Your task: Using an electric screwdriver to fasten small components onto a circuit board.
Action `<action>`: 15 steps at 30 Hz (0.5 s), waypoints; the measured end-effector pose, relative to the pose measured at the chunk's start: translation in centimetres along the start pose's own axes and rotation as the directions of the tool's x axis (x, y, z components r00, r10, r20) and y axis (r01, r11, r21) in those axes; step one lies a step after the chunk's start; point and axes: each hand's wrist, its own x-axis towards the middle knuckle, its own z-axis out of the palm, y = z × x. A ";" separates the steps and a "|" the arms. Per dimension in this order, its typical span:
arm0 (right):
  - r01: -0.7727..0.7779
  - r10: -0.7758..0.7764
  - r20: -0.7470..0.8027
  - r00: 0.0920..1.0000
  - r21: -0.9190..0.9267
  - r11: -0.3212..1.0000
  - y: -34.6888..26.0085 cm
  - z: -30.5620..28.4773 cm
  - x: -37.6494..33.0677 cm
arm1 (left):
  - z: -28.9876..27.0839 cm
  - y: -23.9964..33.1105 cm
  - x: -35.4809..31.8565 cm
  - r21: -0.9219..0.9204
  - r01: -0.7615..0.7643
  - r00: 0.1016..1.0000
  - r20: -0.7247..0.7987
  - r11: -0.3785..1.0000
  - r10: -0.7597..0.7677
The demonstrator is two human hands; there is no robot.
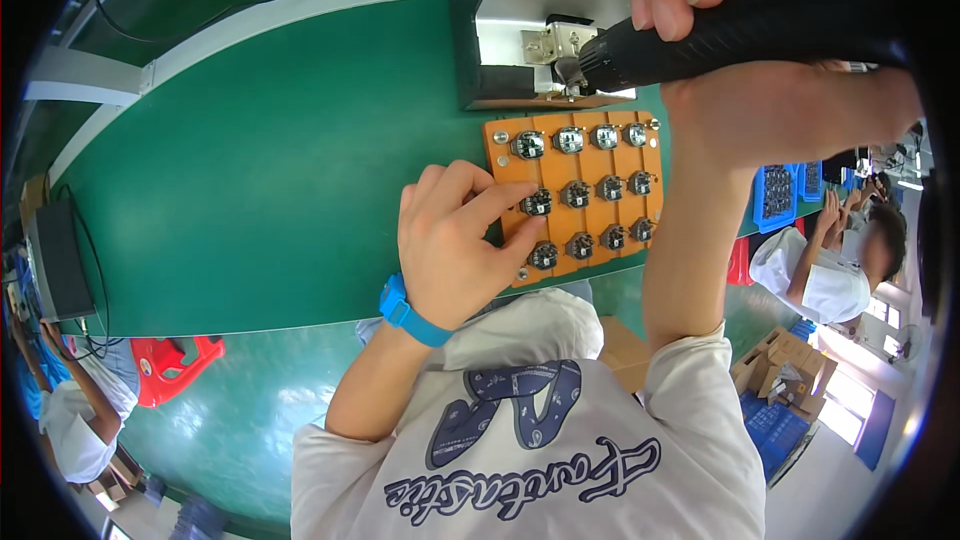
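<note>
An orange wooden jig board (pixel 500 143) lies on the green bench and carries several small round metal parts (pixel 575 194) in rows. My left hand (pixel 455 240), with a blue wristband, rests on the board's left side, its fingertips pinching one part (pixel 537 203) in the middle row. My right hand (pixel 745 40) is raised above the board's far edge and grips a black electric screwdriver (pixel 720 25), whose tip points left toward a metal fixture (pixel 555 43).
A grey machine housing (pixel 520 0) stands behind the board. Blue parts bins (pixel 775 192) sit to the right, next to another seated person (pixel 830 265). A red stool (pixel 170 365) and a second person (pixel 70 420) are at the left. Cardboard boxes (pixel 785 365) stand lower right.
</note>
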 end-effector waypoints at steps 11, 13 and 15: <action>-0.036 0.038 -0.038 0.999 0.054 0.998 -2.5 3.0 -5.7 | -0.1 -0.5 0.3 0.006 -0.029 0.999 -0.023 1.000 0.030; -0.013 0.015 -0.180 0.983 0.009 1.000 -1.7 4.2 -6.9 | -0.1 -0.5 0.4 0.010 -0.029 0.999 -0.018 1.000 0.030; -0.034 0.035 -0.222 0.975 0.006 0.999 -1.4 4.5 -7.3 | 0.0 -0.5 0.5 0.020 -0.030 0.999 -0.014 0.999 0.030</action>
